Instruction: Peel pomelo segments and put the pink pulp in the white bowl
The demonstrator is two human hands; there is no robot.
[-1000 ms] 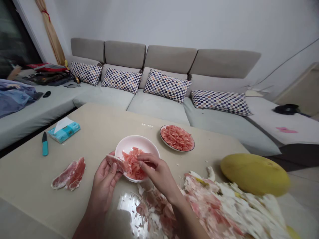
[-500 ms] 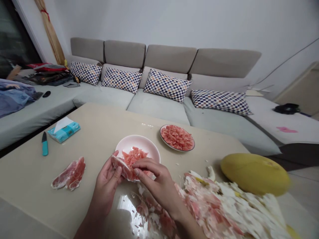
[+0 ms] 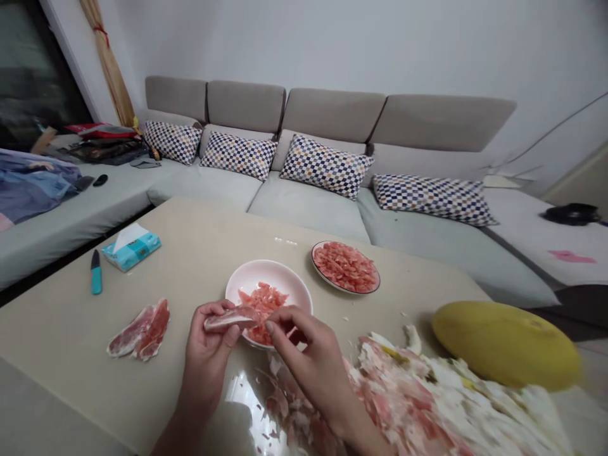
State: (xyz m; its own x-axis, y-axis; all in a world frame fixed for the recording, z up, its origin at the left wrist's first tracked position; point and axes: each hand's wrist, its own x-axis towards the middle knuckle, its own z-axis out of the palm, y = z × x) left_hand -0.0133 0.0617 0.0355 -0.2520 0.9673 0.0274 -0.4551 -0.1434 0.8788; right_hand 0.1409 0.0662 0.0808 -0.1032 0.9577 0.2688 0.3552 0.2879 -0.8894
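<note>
1. Peel heap (image 3: 403,405): 4 o'clock from the bowl, apart from the pulp.
2. Bowl (image 3: 291,278): beneath the fingertips, probably so loose pulp (image 3: 263,296) falls inside.
3. Right hand (image 3: 313,354): 5 o'clock; fingertips narrowly spaced near the segment's end, contents indeterminable.
4. Left hand (image 3: 204,345): 7 o'clock; thumb and fingers clasp the segment, apparently steadying it.
5. Segment (image 3: 228,320): at the bowl's 8 o'clock rim; pink, pale-edged.

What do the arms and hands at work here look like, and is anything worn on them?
Both are human: the left hand and right hand show no gloves or rings. The left forearm and right forearm show no sleeves, watch, cables or printed markings.
</note>
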